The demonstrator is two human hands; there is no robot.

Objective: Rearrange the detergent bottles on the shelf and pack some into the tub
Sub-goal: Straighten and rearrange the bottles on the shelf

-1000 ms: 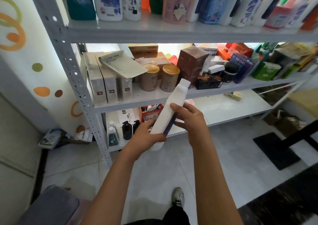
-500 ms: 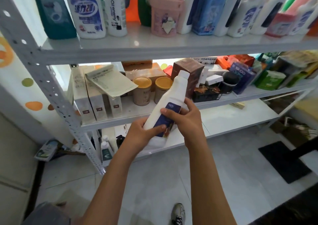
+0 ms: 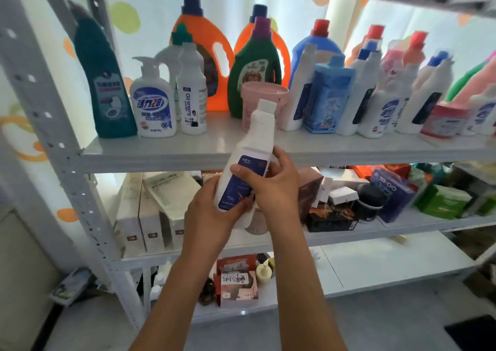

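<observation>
Head view. Both hands are gripping one white plastic detergent bottle with a dark blue label (image 3: 248,162) at the centre of the frame. The bottle is tilting, its white cap pointing toward the upper right, and it is sitting in front of the front edge of the grey metal shelf board (image 3: 161,157) without resting on it. The left hand (image 3: 209,211) is cupping the bottle's base from below and from the left, fingers curling round it. The right hand (image 3: 271,187) is wrapping the lower body from the right, its thumb pressing on the label. The two hands are lying close together, both clamped on the bottle.

Behind the bottle, on the same board, a pink round plastic tub with a lid (image 3: 261,106) is standing just beyond the cap. At the left of the frame a teal angled-neck bottle (image 3: 106,87), a white pump bottle with blue lettering (image 3: 153,106) and a slim white bottle with vertical print (image 3: 192,95) are standing side by side. Two orange jugs with dark blue caps (image 3: 204,55) and a dark green jug with a purple cap (image 3: 255,66) are standing further back. A row of white and blue bottles (image 3: 370,90) is filling the board toward the right of the frame.
</observation>
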